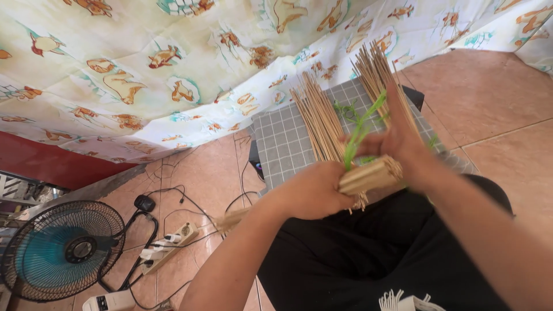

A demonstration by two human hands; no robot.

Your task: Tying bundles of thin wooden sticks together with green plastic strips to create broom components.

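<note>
My left hand [311, 190] grips a bundle of thin tan sticks [371, 174] over my lap, its cut ends facing right. My right hand [391, 141] is beside the bundle's end, blurred, pinching a green string [360, 129] that runs up from the bundle. Two more fans of the same sticks, one [319, 121] behind my left hand and another [380, 78] behind my right, lie on a grey grid-pattern mat [282, 144]. More green string [344, 109] lies between them.
A cloth printed with animals [144, 69] hangs across the top. On the tiled floor at lower left stand a teal fan [60, 250], a power strip [167, 245] and black cables [173, 198]. Bare tiles [489, 98] lie at right.
</note>
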